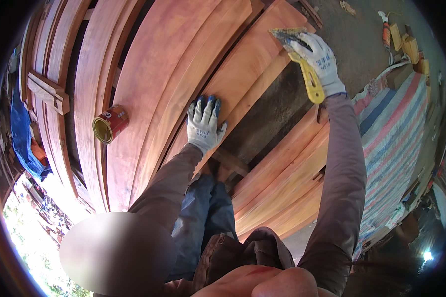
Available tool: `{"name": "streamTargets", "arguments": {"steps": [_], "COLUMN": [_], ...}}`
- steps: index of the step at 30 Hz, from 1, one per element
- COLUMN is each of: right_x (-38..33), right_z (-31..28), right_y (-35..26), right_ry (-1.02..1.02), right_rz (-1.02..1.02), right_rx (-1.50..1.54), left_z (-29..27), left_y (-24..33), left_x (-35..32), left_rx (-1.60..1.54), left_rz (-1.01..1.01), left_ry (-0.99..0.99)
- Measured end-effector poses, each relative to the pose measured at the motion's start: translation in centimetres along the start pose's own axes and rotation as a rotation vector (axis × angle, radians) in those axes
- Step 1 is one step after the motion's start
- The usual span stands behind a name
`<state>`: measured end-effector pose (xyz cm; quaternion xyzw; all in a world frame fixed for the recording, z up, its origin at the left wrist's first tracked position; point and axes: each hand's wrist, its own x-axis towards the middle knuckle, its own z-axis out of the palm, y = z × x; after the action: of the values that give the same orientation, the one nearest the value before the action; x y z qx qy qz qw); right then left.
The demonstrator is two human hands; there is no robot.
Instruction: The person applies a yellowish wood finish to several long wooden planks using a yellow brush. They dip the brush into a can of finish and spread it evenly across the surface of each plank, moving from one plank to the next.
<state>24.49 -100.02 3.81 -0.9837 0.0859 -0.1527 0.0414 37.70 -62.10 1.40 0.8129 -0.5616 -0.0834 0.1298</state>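
My right hand (323, 60), in a white glove, is closed around a putty knife (310, 81) with a yellow handle. The knife's wide blade is smeared with dark residue and lies over the far right end of a reddish wooden plank (252, 59). Lower on that plank rests my left hand (202, 126), laid flat with its fingers apart. It wears a white glove with blue-stained fingertips and holds nothing. Left of it, a red can (118, 121) with an open mouth stands on the boards.
More long planks (158, 74) lie side by side to the left, with dark gaps between them. A small wooden piece (48, 92) sits across the far-left boards. Striped sheeting (394, 128) covers something at right, near yellowish wood blocks (409, 47). Other planks (287, 168) lie close to my legs.
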Motion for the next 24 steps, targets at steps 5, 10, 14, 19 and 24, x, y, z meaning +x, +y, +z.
{"name": "streamTargets", "arguments": {"steps": [5,10,14,19,24], "right_x": [2.1,-0.4,-0.7,2.7,4.6], "right_z": [3.0,4.2,0.2,-3.1,-0.7], "right_y": [3.1,0.0,-1.9,-2.5,-1.2], "right_ry": [-0.031,-0.021,-0.103,0.036,0.019], "right_rz": [0.021,0.138,0.059,0.460,0.685], "right_rx": [-0.039,-0.131,-0.070,-0.012,-0.129], "left_z": [0.3,0.2,0.6,0.6,0.4], "left_y": [0.0,-0.3,-0.5,-0.6,-0.5], "left_x": [-0.1,0.2,-0.2,-0.3,-0.1], "left_rx": [-0.019,-0.037,-0.045,-0.056,-0.067], "left_rz": [-0.021,-0.018,-0.017,-0.030,-0.040], "left_ry": [-0.023,-0.019,-0.063,-0.058,-0.079]}}
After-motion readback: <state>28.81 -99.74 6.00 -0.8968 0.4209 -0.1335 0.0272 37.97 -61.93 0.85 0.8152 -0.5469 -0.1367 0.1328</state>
